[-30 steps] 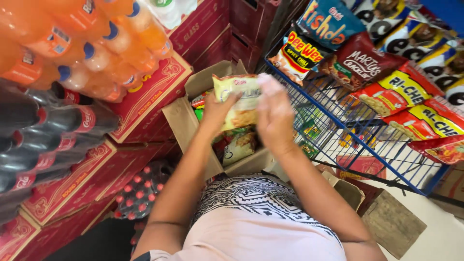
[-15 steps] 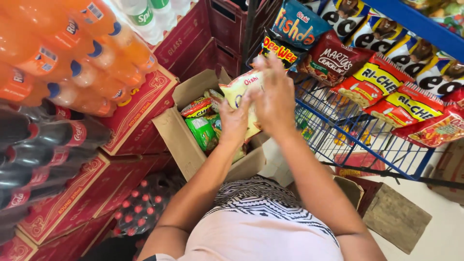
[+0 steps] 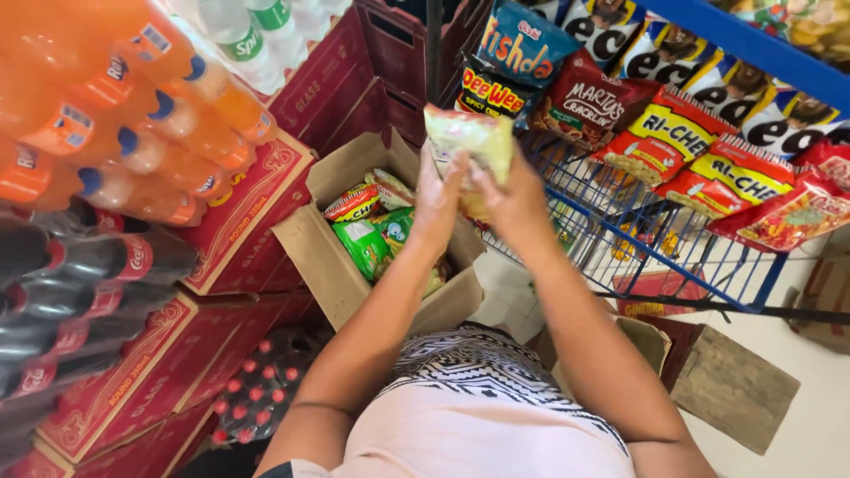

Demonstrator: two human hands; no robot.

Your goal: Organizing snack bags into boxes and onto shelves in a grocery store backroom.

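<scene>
Raised higher now, left hand (image 3: 440, 196) and right hand (image 3: 509, 196) grip closed, apparently, around pale snack packet (image 3: 469, 142).

The packet (image 3: 474, 142) in the hands is glossy, crinkled plastic film, like the shiny snack bags (image 3: 699, 142) on the blue-painted metal wire rack (image 3: 620, 239). The box (image 3: 319, 257) is matt, rough brown cardboard. The bottles (image 3: 115, 142) are smooth, glossy clear plastic; the red crates (image 3: 239, 230) look matt.
</scene>
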